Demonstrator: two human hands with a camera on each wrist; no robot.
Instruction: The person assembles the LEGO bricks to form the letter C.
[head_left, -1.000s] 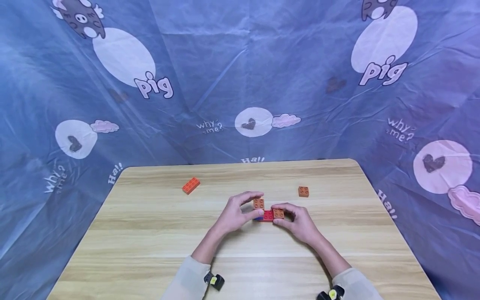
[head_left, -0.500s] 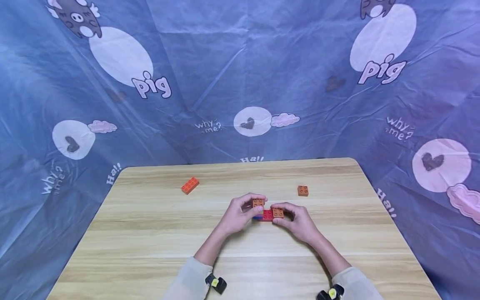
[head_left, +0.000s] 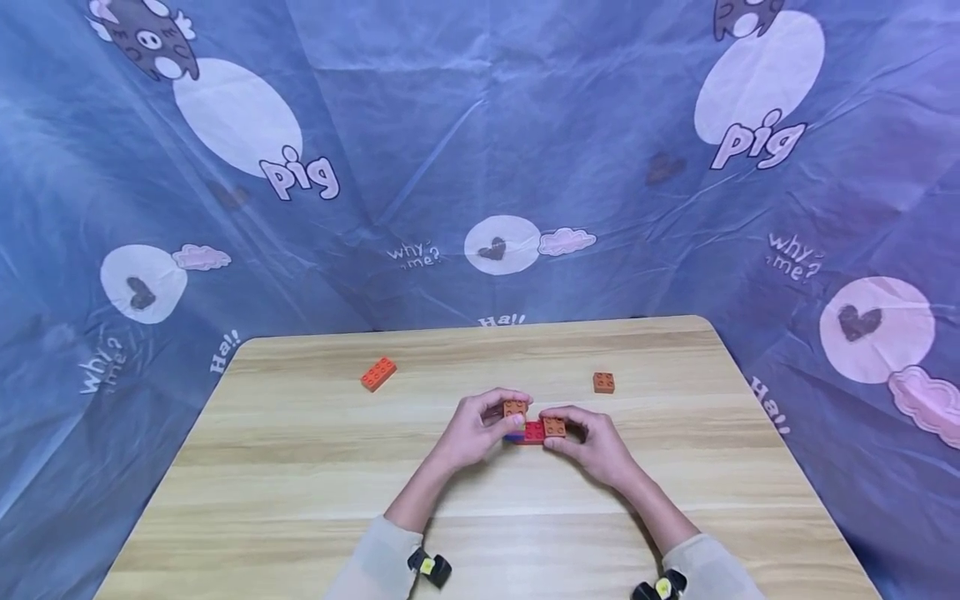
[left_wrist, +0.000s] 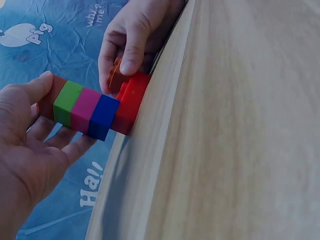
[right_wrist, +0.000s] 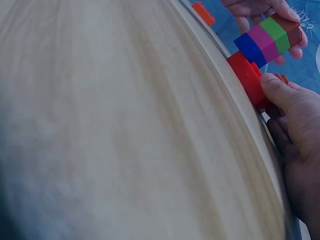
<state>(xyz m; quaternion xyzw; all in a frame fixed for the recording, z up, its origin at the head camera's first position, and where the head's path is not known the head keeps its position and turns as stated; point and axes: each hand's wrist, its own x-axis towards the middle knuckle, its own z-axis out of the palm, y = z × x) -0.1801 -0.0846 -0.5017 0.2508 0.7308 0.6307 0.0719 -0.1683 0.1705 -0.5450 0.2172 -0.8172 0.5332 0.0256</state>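
Pinching, left grip (head_left: 474,432) holds upper brown brick (head_left: 514,407), right grip (head_left: 596,448) lower brown brick (head_left: 554,426); backdrop (head_left: 420,142) reads "pig", "Ha!!".

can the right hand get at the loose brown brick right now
Probably yes: the loose brown brick lies just beyond the right hand, with nothing visible between them. But that hand grips another brown brick on the red brick, so it would likely have to let go first.

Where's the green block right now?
In the left wrist view, the green block sits left of centre, stacked between the brown block and the pink block, by the left hand.
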